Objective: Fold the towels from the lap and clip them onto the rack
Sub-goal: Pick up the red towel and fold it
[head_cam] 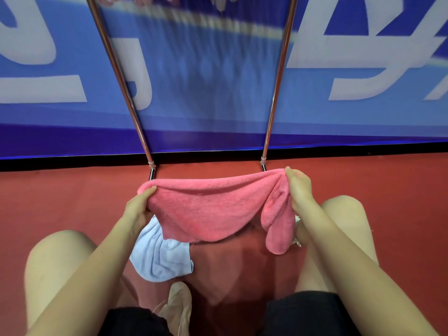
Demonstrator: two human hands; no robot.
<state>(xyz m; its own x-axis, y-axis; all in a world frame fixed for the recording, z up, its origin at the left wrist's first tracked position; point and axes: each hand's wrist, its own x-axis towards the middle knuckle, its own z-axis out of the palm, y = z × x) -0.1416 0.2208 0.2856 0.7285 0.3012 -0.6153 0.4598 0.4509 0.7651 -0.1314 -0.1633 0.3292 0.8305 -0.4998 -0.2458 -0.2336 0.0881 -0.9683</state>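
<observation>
A pink towel (213, 209) hangs stretched between my two hands above my knees. My left hand (139, 208) pinches its left top corner, and my right hand (299, 187) grips the bunched right corner, where a fold of cloth dangles down. A light blue towel (160, 255) lies crumpled below, by my left knee. The rack (123, 76) rises just behind the pink towel as two shiny metal poles, the second pole (278, 76) on the right. Its top is cut off by the frame; blurred pink shapes (145, 0) show there.
My bare knees (55, 258) flank the towels, over a red floor (72, 197). A blue banner with white lettering (206, 93) stands behind the rack, with a black strip along its base. A pale shoe (179, 304) shows between my legs.
</observation>
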